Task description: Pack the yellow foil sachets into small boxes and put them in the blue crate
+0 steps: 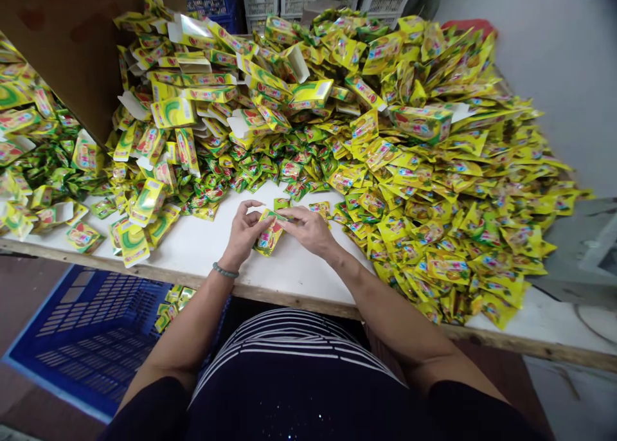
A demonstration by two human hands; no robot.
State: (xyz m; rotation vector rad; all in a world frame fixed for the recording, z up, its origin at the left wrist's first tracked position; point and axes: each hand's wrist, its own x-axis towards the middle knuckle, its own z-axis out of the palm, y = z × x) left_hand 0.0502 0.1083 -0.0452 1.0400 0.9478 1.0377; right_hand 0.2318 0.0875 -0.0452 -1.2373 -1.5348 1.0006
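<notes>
A small yellow and green box (268, 237) is held upright at a tilt between both hands, low over the white tabletop. On its left side my left hand (245, 230) is closed, with a beaded bracelet on the wrist. My right hand (308, 227) pinches at the box's upper end; whether it also holds a packet there is too small to tell. Just behind the hands lie a green packet (281, 203) and a yellow packet (320, 207).
Yellow packets (448, 203) are heaped at the right, small boxes (207, 94) at the back left, green packets (255, 164) between. A brown cardboard panel (72, 36) stands left. Below the table edge (183, 275) is a blue crate (91, 338) holding several boxes.
</notes>
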